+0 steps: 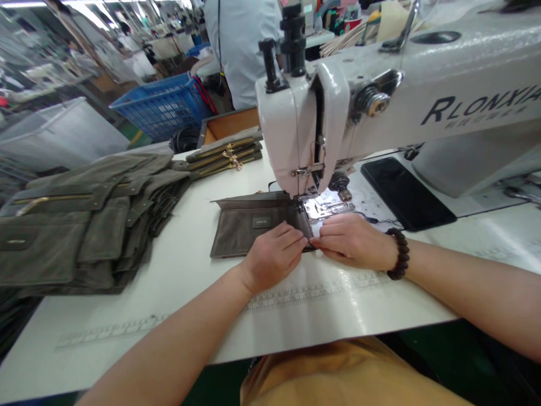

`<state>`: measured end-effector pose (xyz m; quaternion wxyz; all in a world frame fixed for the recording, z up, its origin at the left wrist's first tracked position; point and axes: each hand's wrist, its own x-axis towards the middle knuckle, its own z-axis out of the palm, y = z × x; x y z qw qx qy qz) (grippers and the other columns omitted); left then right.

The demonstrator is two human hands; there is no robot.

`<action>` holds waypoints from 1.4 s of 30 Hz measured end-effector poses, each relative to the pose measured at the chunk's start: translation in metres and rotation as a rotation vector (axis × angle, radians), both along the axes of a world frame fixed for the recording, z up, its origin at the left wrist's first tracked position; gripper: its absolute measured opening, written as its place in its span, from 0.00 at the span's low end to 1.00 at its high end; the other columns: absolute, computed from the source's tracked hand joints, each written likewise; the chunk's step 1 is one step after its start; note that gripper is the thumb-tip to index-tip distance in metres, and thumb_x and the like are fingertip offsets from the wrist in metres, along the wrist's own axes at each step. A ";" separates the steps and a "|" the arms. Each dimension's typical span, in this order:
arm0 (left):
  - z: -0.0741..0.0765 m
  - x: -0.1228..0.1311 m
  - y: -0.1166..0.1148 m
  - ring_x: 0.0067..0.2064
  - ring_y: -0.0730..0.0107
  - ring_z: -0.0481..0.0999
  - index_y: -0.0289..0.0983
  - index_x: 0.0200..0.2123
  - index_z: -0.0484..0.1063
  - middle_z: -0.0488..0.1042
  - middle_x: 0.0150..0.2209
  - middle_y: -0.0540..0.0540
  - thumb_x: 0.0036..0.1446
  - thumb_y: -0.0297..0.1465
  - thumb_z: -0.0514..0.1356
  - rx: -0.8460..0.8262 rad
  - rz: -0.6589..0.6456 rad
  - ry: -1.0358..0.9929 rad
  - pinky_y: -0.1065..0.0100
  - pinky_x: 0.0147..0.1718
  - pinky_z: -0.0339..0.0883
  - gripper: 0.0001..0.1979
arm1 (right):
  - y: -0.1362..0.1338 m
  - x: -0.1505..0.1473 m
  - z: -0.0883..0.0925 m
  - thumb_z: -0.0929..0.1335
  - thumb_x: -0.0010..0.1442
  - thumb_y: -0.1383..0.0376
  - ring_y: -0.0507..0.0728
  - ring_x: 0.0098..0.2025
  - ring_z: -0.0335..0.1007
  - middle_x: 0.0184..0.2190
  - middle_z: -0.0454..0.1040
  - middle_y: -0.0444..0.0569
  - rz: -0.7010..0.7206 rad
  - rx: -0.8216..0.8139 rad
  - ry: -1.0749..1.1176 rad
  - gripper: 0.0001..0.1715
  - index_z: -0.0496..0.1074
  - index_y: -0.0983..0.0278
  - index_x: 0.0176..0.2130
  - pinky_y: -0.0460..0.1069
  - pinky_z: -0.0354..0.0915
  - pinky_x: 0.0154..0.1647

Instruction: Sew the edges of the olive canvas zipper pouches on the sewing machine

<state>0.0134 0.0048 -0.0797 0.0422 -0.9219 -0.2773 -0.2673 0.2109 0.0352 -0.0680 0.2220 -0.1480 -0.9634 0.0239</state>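
A grey-green fabric pouch piece (247, 223) with a small label lies on the white table (177, 270) under the head of a white sewing machine (380, 101). My left hand (273, 254) rests on its right part, fingers curled down onto the cloth. My right hand (350, 239), with a dark bead bracelet at the wrist, pinches the pouch's right edge beside the lit presser foot (315, 206). The fingertips of both hands meet at that edge.
A big stack of the same grey-green pieces (80, 225) fills the table's left side. Zipper strips with gold pulls (228, 152) lie behind. A black phone (406, 192) lies right of the needle. Beyond are a blue basket (164, 104) and a person in white (243, 45).
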 end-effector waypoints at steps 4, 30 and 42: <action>0.001 0.000 0.000 0.37 0.68 0.69 0.30 0.34 0.69 0.72 0.31 0.45 0.55 0.24 0.53 0.007 -0.012 0.053 0.62 0.44 0.66 0.06 | 0.001 0.000 0.001 0.58 0.61 0.70 0.51 0.24 0.53 0.20 0.64 0.44 0.018 0.056 -0.035 0.18 0.67 0.68 0.23 0.48 0.49 0.26; 0.001 -0.008 -0.003 0.42 0.67 0.69 0.30 0.38 0.68 0.71 0.37 0.42 0.56 0.22 0.51 -0.023 -0.051 0.068 0.62 0.46 0.67 0.08 | -0.005 0.006 0.005 0.55 0.63 0.69 0.53 0.27 0.57 0.24 0.66 0.46 0.001 0.021 -0.371 0.15 0.67 0.68 0.32 0.51 0.44 0.25; -0.001 -0.011 0.005 0.42 0.67 0.70 0.29 0.39 0.67 0.72 0.37 0.43 0.57 0.22 0.50 0.000 -0.063 0.105 0.62 0.50 0.64 0.09 | -0.010 0.002 0.007 0.57 0.61 0.71 0.54 0.26 0.58 0.24 0.66 0.47 -0.067 0.085 -0.378 0.12 0.68 0.71 0.38 0.51 0.47 0.24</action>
